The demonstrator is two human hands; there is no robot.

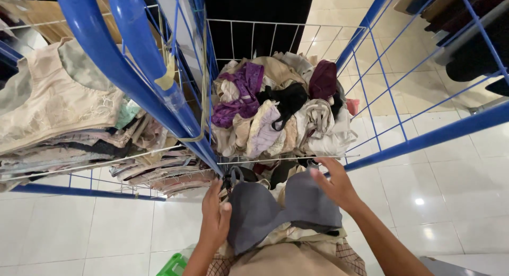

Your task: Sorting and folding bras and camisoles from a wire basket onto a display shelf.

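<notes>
Head view: both hands [214, 220] [336, 188] apparently hold grey bra [275, 210] before heaped wire basket [281, 26].

Both hands [214, 220] [335, 187] forward, fingers curled.

Bright, floor tiles [424, 202] glare, wide-angle distortion, maybe slight blur
</notes>
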